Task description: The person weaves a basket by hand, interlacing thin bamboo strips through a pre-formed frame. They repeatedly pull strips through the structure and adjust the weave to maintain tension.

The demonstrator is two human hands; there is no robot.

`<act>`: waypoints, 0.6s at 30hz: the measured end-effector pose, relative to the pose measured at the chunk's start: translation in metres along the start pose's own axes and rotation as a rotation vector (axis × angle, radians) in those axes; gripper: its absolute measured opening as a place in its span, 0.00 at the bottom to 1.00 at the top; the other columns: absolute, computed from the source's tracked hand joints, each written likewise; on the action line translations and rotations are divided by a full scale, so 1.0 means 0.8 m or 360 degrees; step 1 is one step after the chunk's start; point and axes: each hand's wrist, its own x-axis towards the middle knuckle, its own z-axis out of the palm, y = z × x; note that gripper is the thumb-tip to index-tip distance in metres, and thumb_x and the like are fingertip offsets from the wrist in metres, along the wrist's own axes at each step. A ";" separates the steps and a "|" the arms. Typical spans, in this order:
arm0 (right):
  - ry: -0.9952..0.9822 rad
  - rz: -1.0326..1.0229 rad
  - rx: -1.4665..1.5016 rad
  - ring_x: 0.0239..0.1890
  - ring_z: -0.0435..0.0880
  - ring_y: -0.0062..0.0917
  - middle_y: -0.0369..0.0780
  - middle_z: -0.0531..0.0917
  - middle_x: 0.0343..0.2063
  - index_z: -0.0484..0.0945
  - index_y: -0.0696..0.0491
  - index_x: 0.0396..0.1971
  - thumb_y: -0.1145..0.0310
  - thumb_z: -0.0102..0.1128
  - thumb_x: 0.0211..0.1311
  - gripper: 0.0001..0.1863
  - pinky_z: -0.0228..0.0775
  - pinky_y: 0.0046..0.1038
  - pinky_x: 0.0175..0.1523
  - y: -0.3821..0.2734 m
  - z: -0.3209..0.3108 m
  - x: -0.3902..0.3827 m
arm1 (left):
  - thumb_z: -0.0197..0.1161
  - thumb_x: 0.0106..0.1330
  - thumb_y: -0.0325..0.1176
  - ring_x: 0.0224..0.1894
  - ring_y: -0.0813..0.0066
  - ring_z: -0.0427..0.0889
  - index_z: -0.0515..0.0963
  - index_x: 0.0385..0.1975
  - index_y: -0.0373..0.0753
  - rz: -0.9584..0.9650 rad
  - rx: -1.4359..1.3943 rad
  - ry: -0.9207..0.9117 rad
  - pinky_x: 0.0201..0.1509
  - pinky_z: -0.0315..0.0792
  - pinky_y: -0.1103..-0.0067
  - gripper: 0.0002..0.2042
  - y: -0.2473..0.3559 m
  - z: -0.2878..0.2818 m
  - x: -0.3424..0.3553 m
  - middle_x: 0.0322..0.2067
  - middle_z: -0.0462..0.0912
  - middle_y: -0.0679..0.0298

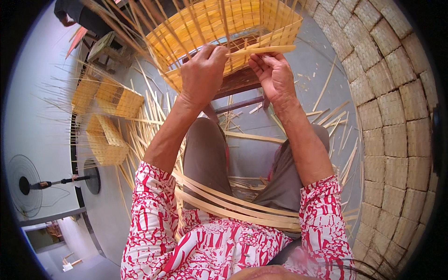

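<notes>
A partly woven yellow basket (210, 23) of flat bamboo strips stands before me, long loose stakes rising from its near and left sides. My left hand (203, 72) is closed at the near rim, its fingers pinching the left end of a pale bamboo strip (280, 48); the fingertips are partly hidden by the back of the hand. The strip runs rightward across the basket's near side. Just under the strip, my right hand (275, 77) is turned partly palm up, thumb and fingers closed against it. More long bamboo strips (242, 212) lie across my lap.
The basket rests on a dark wooden stool (238, 84). Several half-made baskets (105, 140) and many loose strips lie to the left. Stacked woven pieces (389, 116) line the right side. A fan (25, 185) stands far left; another person (91, 16) is at the upper left.
</notes>
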 end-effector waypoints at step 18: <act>-0.1142 -0.0055 -0.0897 0.56 0.77 0.20 0.39 0.79 0.58 0.68 0.53 0.68 0.62 0.57 0.72 0.27 0.73 0.22 0.57 -0.032 0.024 -0.005 | 0.70 0.61 0.30 0.32 0.66 0.82 0.81 0.33 0.39 0.0109 -0.0595 -0.0226 0.34 0.74 0.74 0.05 -0.025 -0.022 0.011 0.31 0.81 0.61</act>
